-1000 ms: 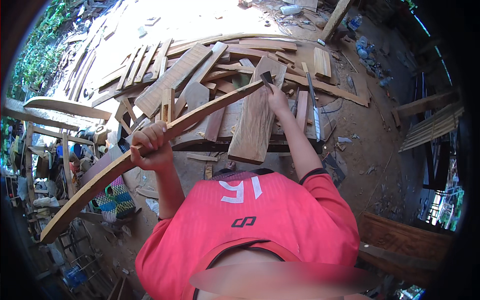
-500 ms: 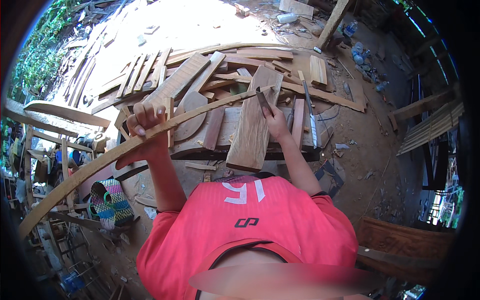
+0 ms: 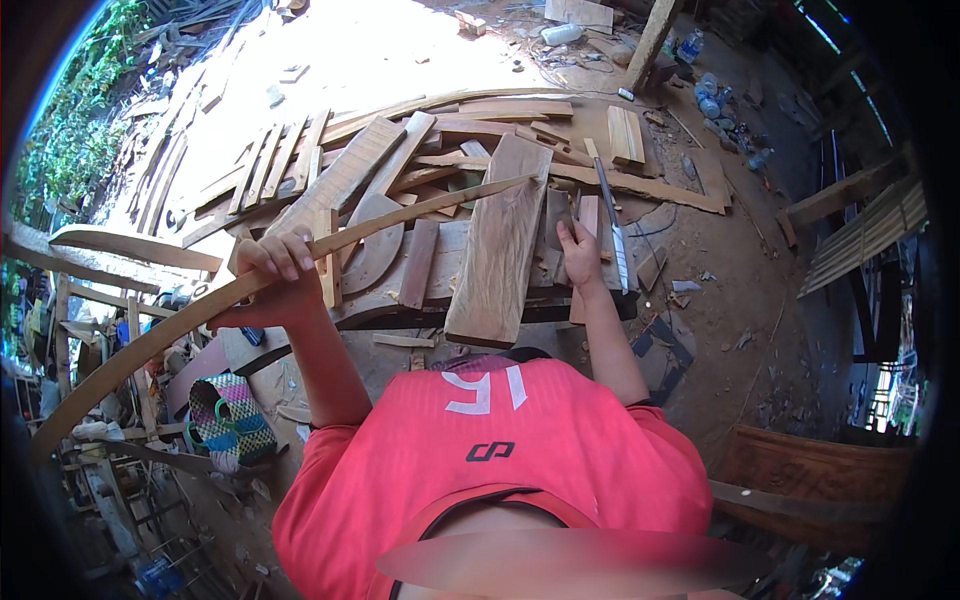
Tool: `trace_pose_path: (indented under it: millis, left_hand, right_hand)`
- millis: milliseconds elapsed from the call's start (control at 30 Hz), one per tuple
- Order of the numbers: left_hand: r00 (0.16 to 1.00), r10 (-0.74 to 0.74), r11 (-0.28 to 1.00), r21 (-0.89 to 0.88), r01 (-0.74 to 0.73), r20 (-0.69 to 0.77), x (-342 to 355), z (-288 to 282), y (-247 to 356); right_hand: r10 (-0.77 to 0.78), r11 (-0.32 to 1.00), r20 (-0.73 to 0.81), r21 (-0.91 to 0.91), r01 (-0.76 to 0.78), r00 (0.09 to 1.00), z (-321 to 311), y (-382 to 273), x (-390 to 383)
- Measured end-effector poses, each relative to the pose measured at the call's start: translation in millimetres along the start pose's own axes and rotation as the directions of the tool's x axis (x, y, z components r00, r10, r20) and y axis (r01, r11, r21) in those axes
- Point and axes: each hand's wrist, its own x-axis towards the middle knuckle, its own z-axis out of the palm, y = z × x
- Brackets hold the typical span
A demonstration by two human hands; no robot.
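Left hand: the person's left hand [image 3: 278, 270] grasps a curved wooden strip [image 3: 390, 222], fingers bent over its upper edge.
Right hand: the person's right hand [image 3: 580, 250] grips a dark flat tool [image 3: 556, 215], holding it upright just right of the wide plank.
Worktop: a low worktop [image 3: 450, 250] stands in front of the person, covered in loose boards and offcuts.
Curved strip: it slants from the picture's lower left, through the left hand, up to a narrow tip that reaches over the wide plank; I cannot tell whether they touch.
Wide plank: a thick, pale-brown wide plank [image 3: 495, 255] lies between the hands, its near end jutting past the worktop's edge.
Basket: left of the worktop, on the ground, sits a woven basket [image 3: 245, 430] in teal, yellow and purple.
Slim tool: a long, shiny slim tool [image 3: 607, 205] lies right of the right hand.
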Motion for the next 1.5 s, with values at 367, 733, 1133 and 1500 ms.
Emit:
trace_pose_path:
  millis: [367,733,1133,1500]
  left_hand:
    - [0.999,-0.03,0.994,0.105,0.026,0.037,-15,19,12]
    - [0.985,-0.046,0.983,0.183,0.015,0.166,-21,25,30]
    - [0.99,-0.064,0.983,0.176,0.042,0.123,-29,25,32]
    - [0.989,-0.068,0.985,0.165,0.046,0.131,-33,17,32]
  right_hand:
    - [-0.344,0.908,-0.004,-0.258,0.331,0.939,69,8,40]
    - [-0.314,0.944,0.16,-0.052,0.325,0.936,83,-13,26]
    - [-0.242,0.936,0.334,-0.166,0.31,0.911,55,33,54]
    - [-0.326,0.944,0.117,0.087,0.318,0.938,101,-34,7]
